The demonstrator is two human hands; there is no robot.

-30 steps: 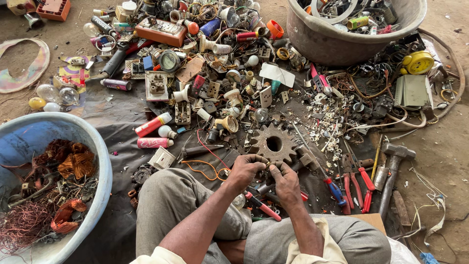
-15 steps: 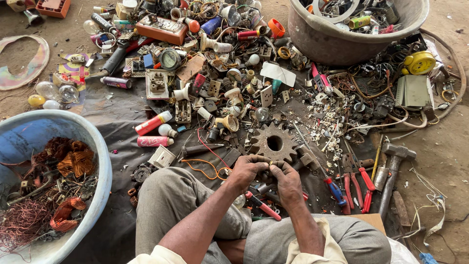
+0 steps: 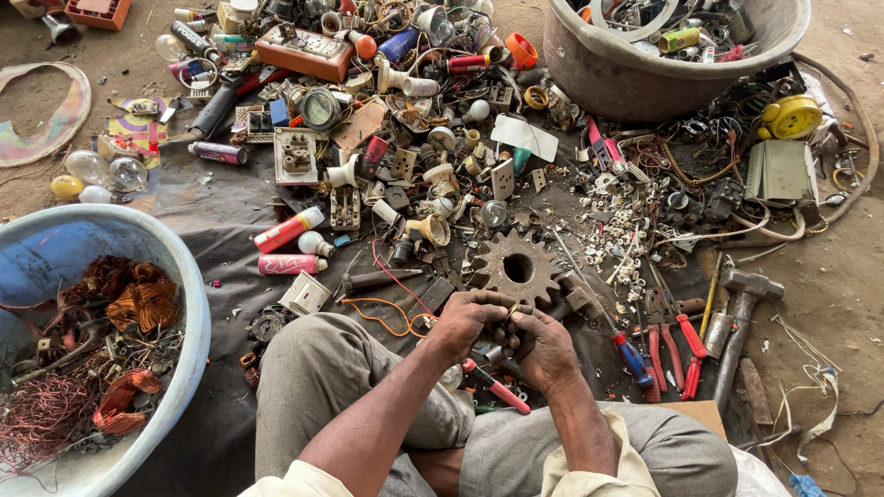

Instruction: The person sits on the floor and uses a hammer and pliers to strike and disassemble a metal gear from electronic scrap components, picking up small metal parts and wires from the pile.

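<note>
hands [image 3: 506,331] | unmoved, pinching small part [image 3: 512,313] (gear [image 3: 516,267] beside)

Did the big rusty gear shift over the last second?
No. The gear lies in the same spot on the dark sheet, just above both hands, with the hammer to its right at the same offset as before.

Bare earthen floor [image 3: 833,304], dusty and brown, under even daylight with no hard shadows. A dark ground sheet [image 3: 230,216] is spread over the centre of it. A grey tub [image 3: 645,87] stands at the top right, a pale blue basin [image 3: 175,276] at the left edge. No walls or windows in view.
</note>
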